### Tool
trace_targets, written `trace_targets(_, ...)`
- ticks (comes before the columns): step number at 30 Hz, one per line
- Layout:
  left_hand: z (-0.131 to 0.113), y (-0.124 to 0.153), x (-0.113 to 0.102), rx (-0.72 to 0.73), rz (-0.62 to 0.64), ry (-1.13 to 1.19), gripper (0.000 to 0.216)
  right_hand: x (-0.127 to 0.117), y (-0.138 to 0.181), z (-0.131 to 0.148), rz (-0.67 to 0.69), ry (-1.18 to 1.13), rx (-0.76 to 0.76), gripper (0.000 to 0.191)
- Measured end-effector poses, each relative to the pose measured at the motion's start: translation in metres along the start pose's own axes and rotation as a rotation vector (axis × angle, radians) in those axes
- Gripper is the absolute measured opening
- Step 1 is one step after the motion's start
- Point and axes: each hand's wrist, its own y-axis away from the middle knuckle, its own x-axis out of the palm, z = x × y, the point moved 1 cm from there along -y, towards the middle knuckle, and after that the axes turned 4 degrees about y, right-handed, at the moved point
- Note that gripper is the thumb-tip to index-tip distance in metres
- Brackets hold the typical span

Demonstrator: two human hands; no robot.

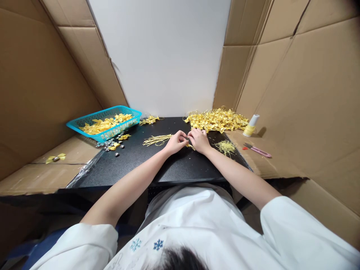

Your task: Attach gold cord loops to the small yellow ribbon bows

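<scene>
My left hand [176, 141] and my right hand [199, 139] meet over the middle of the black table [140, 165], fingers pinched together on a small yellow ribbon bow [189, 144] held between them. A bundle of gold wire ties [156, 140] lies just left of my left hand. A big heap of yellow ribbon bows [216, 120] sits just beyond my right hand. A small tangle of yellow trimmings [225, 147] lies to the right of my right wrist.
A teal basket [84, 122] with yellow bows stands at the far left, small silver bells [111, 144] scattered before it. One bow [56, 158] lies on the left cardboard. A thread spool [251, 125] and pink-handled scissors [258, 150] rest at right. Cardboard walls enclose the table.
</scene>
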Motion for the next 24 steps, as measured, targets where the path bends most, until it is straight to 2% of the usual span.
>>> trace_targets(14, -0.0018, 0.0018, 0.0012, -0.081, -0.095, 0.015, 0.035, 0.001, 0.0001, -0.0024, -0.043, -0.062, 0.012, 0.016)
trace_targets(24, -0.0012, 0.0016, 0.0009, -0.144, -0.117, 0.059, 0.04, -0.0013, 0.0001, -0.0001, -0.007, -0.055, 0.055, 0.016)
